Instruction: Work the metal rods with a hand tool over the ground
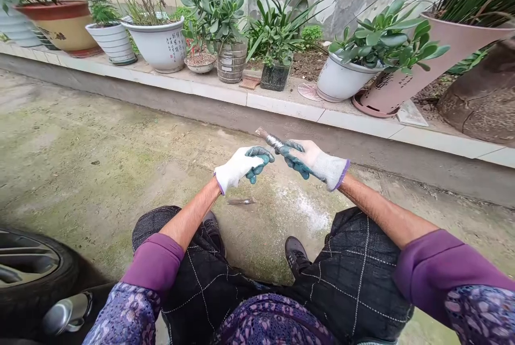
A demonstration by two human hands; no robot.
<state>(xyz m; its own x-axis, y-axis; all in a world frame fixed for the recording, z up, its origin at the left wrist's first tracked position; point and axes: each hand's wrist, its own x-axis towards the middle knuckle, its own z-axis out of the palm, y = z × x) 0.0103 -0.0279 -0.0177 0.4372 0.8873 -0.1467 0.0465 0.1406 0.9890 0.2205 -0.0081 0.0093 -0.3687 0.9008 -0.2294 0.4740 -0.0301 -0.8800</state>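
Both my hands wear white knit gloves with blue-green coated palms and purple cuffs. My right hand (303,160) is closed around a short brown stick-like piece (271,140), wrapped in shiny silvery strands and pointing up to the left. Close beside it, my left hand (247,165) has its fingers curled in a pinch. A thin pale strand seems to run from its fingertips to the wrapped piece. On the ground below my left hand lies a second short brown piece (240,202) with a silvery band near its right end.
White powder (308,208) is scattered on the concrete ground (120,146) between my shoes. Several potted plants, among them a white pot (156,47), line a tiled ledge (281,107) ahead. A car wheel (36,264) and a metal mug (66,313) are at lower left.
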